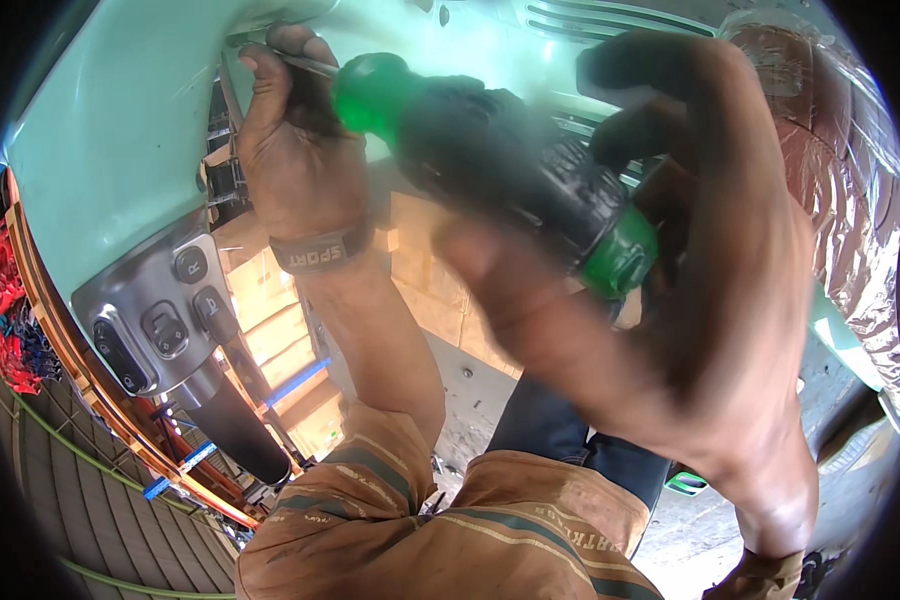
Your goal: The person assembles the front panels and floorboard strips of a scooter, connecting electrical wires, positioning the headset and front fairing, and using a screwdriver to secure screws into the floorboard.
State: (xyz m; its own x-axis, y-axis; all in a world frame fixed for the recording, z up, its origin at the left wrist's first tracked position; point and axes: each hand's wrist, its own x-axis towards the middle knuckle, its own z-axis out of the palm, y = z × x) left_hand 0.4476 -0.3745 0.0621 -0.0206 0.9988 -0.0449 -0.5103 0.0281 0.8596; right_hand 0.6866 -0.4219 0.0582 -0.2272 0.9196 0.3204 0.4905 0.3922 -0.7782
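Observation:
My left hand (pixel 305 150) is raised against the pale green panel (pixel 110 130), its fingers closed around the thin metal shaft of a screwdriver (pixel 370 92). The tool has a green-and-black handle, blurred by motion. My right hand (pixel 690 330) is curled loosely around that handle, thumb below and fingers above; exactly where they touch it is smeared. The shaft's tip is at the panel's edge, partly hidden by my left fingers. Slotted vents (pixel 620 25) show in the panel behind my right hand.
A silver control unit with buttons (pixel 150 290) and a black grip is at left. Cardboard boxes (pixel 430 260) lie beyond my arms. A plastic-wrapped brown padded piece (pixel 840 180) stands at right. Red items (pixel 10 290) and wooden edging line the far left.

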